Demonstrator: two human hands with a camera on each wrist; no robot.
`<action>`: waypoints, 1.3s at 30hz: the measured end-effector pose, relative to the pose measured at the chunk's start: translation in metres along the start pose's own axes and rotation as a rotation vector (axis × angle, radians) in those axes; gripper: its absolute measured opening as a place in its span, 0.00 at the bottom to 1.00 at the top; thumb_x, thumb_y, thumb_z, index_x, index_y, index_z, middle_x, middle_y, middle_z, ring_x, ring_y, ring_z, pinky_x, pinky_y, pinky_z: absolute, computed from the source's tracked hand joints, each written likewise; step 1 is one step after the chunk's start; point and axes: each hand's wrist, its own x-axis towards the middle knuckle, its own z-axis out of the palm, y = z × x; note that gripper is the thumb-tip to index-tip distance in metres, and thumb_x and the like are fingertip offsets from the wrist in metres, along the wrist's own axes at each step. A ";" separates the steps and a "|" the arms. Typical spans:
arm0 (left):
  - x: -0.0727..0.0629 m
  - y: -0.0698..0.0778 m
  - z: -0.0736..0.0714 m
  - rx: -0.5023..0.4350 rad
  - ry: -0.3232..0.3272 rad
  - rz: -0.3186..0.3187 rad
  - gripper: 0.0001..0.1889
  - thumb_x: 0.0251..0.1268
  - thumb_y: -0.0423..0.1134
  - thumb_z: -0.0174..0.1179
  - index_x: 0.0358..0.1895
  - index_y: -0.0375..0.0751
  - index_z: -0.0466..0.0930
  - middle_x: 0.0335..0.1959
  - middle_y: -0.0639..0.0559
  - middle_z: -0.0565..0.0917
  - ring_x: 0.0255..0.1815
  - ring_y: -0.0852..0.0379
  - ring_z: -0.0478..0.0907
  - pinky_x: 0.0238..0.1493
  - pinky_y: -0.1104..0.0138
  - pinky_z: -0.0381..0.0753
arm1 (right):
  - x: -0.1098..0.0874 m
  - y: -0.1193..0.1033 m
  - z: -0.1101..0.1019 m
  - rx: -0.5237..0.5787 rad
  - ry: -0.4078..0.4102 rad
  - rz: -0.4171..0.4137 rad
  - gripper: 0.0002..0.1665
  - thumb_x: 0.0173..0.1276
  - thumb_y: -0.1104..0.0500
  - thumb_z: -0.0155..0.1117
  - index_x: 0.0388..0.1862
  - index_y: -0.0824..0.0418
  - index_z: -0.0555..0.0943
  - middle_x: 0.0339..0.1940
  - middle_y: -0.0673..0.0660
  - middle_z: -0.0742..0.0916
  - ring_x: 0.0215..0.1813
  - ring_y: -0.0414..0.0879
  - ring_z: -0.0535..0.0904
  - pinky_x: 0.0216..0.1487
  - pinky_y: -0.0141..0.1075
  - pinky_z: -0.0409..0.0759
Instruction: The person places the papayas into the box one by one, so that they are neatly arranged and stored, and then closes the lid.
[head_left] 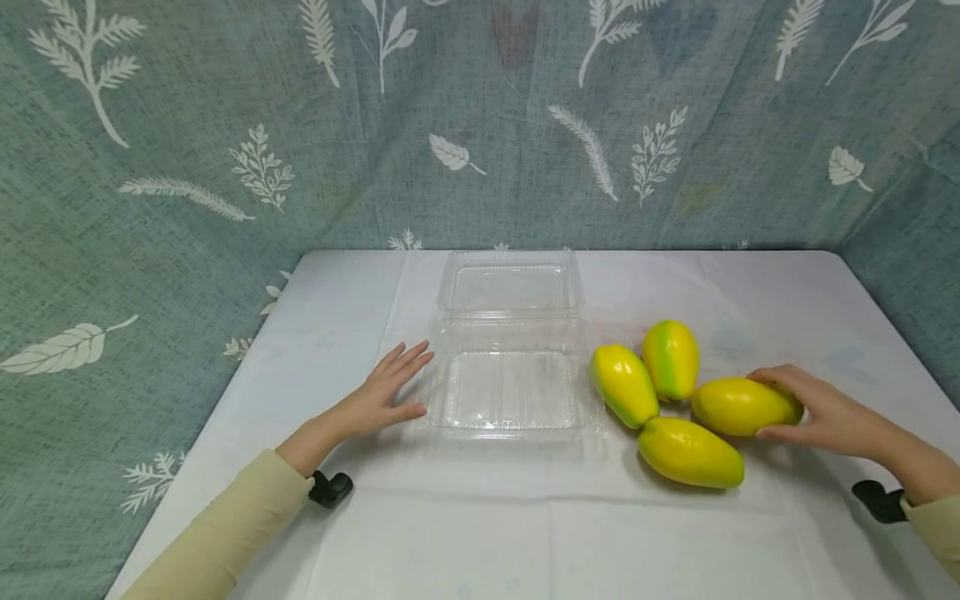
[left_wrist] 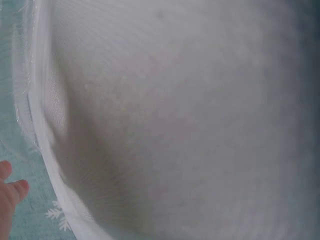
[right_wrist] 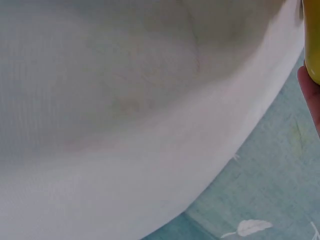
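In the head view my right hand (head_left: 828, 417) grips the right end of a yellow mango (head_left: 738, 407), its thumb on the near side and its fingers on the far side. That mango's tip also shows in the right wrist view, at the top right edge. Close by lie a mango with a green stripe (head_left: 671, 360), a mango (head_left: 624, 386) nearest the box and a front mango (head_left: 691, 452). A clear plastic clamshell box (head_left: 510, 387) lies with its lid folded back. Beside the box's left edge is my left hand (head_left: 386, 392), fingers spread and holding nothing.
A white cloth (head_left: 480, 533) covers the table, whose far edge meets a green leaf-patterned curtain (head_left: 487, 125). The box's lid (head_left: 510, 287) lies at that far edge. Black wrist mounts (head_left: 330, 489) sit under both wrists.
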 end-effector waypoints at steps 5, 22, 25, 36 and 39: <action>0.000 -0.001 0.001 -0.006 0.001 -0.002 0.39 0.59 0.49 0.59 0.72 0.46 0.50 0.74 0.51 0.46 0.72 0.35 0.36 0.60 0.33 0.44 | 0.001 0.001 -0.006 -0.031 0.025 -0.037 0.38 0.43 0.57 0.77 0.54 0.60 0.71 0.48 0.43 0.73 0.44 0.24 0.65 0.42 0.16 0.64; -0.001 -0.002 0.000 -0.019 -0.006 0.007 0.40 0.60 0.52 0.57 0.72 0.47 0.48 0.74 0.51 0.45 0.72 0.36 0.35 0.62 0.34 0.43 | 0.019 -0.008 -0.037 -0.124 0.003 0.025 0.37 0.47 0.56 0.75 0.56 0.61 0.70 0.46 0.54 0.77 0.38 0.27 0.65 0.35 0.25 0.70; -0.001 -0.002 0.000 -0.018 -0.006 0.009 0.40 0.60 0.53 0.57 0.72 0.47 0.49 0.74 0.51 0.45 0.72 0.36 0.35 0.62 0.34 0.43 | 0.022 -0.010 -0.041 -0.128 0.018 0.016 0.38 0.47 0.57 0.75 0.56 0.62 0.70 0.47 0.54 0.77 0.39 0.26 0.64 0.36 0.21 0.69; 0.000 0.001 -0.001 -0.024 -0.004 0.002 0.40 0.60 0.53 0.57 0.72 0.44 0.50 0.74 0.51 0.45 0.72 0.35 0.35 0.61 0.34 0.43 | 0.034 -0.029 -0.052 -0.118 0.060 -0.038 0.39 0.47 0.59 0.75 0.58 0.63 0.70 0.48 0.56 0.76 0.38 0.27 0.65 0.33 0.23 0.70; 0.000 0.001 -0.001 -0.022 -0.004 -0.004 0.40 0.60 0.53 0.57 0.71 0.43 0.50 0.74 0.51 0.45 0.72 0.35 0.35 0.61 0.34 0.44 | 0.037 -0.036 -0.055 -0.121 0.071 -0.062 0.39 0.47 0.60 0.75 0.59 0.64 0.70 0.48 0.56 0.76 0.38 0.27 0.65 0.32 0.24 0.70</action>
